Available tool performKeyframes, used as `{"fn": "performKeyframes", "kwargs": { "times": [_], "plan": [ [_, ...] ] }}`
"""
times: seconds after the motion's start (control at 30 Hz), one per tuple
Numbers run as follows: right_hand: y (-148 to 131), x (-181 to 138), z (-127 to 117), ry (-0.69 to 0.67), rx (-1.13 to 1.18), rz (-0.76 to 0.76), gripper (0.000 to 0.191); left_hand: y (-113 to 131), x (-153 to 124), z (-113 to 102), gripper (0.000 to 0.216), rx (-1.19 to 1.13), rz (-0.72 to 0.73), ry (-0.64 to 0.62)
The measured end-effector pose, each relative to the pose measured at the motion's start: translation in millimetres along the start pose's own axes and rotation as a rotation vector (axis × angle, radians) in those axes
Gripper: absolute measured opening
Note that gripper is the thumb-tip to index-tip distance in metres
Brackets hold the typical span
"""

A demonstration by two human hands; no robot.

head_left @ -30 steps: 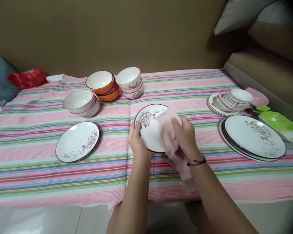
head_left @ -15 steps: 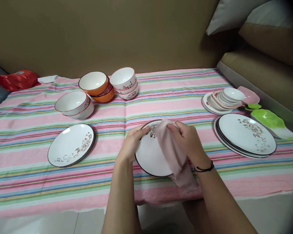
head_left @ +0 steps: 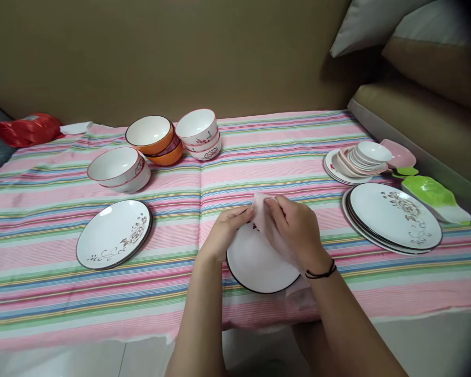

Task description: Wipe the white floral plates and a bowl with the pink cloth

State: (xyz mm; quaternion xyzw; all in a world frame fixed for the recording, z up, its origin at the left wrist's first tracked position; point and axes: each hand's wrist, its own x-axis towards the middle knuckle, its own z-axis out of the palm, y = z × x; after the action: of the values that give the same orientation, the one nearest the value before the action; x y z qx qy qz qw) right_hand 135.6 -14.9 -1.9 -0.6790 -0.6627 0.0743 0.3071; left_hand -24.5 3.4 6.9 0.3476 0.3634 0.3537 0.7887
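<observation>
A white plate (head_left: 261, 262) with a dark rim and a brown flower print is held just above the near part of the striped cloth. My left hand (head_left: 230, 228) grips its left far edge, thumb on the upper face. My right hand (head_left: 296, 225) is closed on a pale pink cloth (head_left: 264, 214) at the plate's far right edge. Part of this cloth drapes across the plate's right side, and its lower end hangs past the near right rim. Most of the flower print is hidden by hands and cloth.
To the left lie matching plates (head_left: 113, 233), with white bowls (head_left: 115, 167), orange bowls (head_left: 151, 136) and more white bowls (head_left: 198, 128) behind. At right are stacked plates (head_left: 394, 214), small dishes (head_left: 372, 154) and a green leaf-shaped dish (head_left: 432, 191). A striped cloth (head_left: 172, 293) lies beneath.
The plate has turned and shifted slightly right and nearer. My left hand has moved right along the rim, closer to my right hand, which keeps hold of the pink cloth.
</observation>
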Motion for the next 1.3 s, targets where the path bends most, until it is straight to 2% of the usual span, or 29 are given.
{"fn": "performKeyframes", "kwargs": {
  "times": [0.13,0.3,0.47,0.8,0.97,1.1,1.17,1.3],
  "plan": [
    [1.0,1.6,-1.7,0.062,-0.012,0.064,0.041,-3.5,0.7,2.6,0.023,-0.088,0.054,0.054],
    [4.6,2.4,-2.4,0.078,0.036,0.122,0.039,-5.2,-0.9,0.3,0.035,-0.158,0.107,0.216],
    [5.7,3.5,2.6,0.094,0.17,0.183,0.035,-4.5,4.7,-0.9,0.038,-0.346,0.183,0.381],
    [-16.0,-0.5,15.5,0.086,0.365,0.288,0.03,-6.2,13.8,-2.9,0.038,-0.548,0.297,0.573],
    [-11.4,1.3,16.3,0.062,0.363,0.29,0.031,1.2,13.4,-8.5,0.034,-0.437,0.294,0.519],
    [0.6,2.8,11.2,0.066,0.36,0.232,0.035,10.9,7.4,-16.4,0.033,-0.271,0.153,0.4],
    [4.8,2.4,8.1,-0.003,0.397,0.168,0.038,14.4,1.6,-21.3,0.029,-0.175,0.063,0.32],
    [4.9,-0.6,5.8,-0.233,0.458,0.052,0.043,17.6,-10.7,-29.0,0.025,0.012,-0.106,0.168]
  ]
}}
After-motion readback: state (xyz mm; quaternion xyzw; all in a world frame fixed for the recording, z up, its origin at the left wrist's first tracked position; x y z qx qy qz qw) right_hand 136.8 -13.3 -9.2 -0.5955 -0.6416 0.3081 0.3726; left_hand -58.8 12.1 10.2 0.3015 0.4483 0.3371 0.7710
